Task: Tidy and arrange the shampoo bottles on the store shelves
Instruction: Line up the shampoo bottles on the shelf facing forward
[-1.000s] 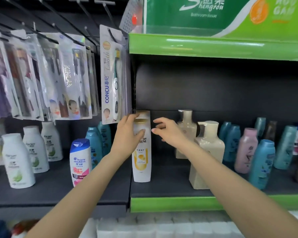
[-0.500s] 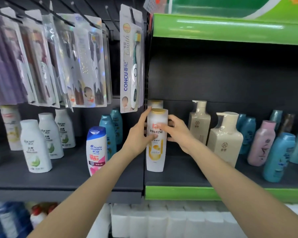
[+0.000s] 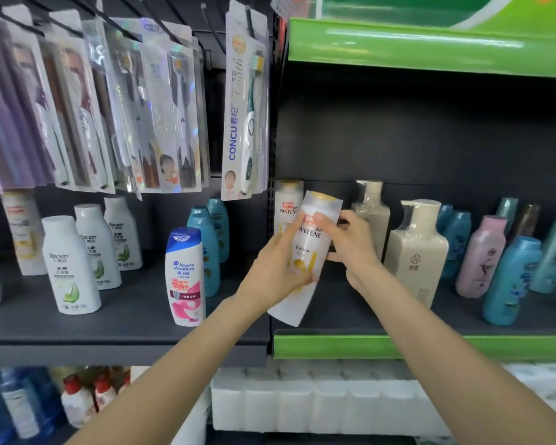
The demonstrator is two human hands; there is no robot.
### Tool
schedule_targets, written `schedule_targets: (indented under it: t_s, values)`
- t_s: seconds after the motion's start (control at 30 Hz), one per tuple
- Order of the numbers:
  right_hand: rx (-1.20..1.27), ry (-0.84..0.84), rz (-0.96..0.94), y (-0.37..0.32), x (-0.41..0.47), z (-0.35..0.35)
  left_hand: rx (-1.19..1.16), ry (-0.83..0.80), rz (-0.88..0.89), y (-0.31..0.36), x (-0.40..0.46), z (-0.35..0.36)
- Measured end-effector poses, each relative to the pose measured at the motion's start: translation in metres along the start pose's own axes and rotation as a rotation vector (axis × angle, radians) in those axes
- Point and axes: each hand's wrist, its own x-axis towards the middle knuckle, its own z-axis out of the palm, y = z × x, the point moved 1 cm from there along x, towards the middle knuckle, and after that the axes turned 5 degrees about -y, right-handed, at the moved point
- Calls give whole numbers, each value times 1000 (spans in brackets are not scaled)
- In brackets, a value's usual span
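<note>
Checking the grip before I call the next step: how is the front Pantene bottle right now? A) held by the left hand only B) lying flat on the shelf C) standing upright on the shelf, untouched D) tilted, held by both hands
D: the front Pantene bottle leans with its cap to the right, with the left hand wrapped round its lower body and the right hand gripping it near the top.

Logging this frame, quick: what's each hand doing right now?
Left hand: gripping the tilted Pantene bottle low on its body.
Right hand: gripping the same bottle near its top.
</note>
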Motion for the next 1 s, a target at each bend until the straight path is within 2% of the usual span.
schedule_targets:
  t_s: [0.13,0.23,0.4,0.5,0.67,0.8,0.9,1.0]
  values:
    - [129,52,82,-3,-4,-5,212,-56,-119,3,-13,3]
    - [148,61,102,-6,-12,-5,271,-27,-97,7,-19,-2]
    - [154,-89,104,-5,-27,-12,287,-49,-41,-1,-35,-16]
    - [229,-62,109,0,-37,-12,317,-57,-26,-3,-46,-21]
    - [322,45,103,6,-48,-11,221,2,3,-9,-65,-23]
    - [353,81,148,7,-49,-12,234,35,9,-19,-78,-27]
    - [363,44,185,5,-48,-14,151,136,30,-16,-86,-32]
    - [393,-86,188,5,-50,-21,-27,180,1,-15,-94,-35]
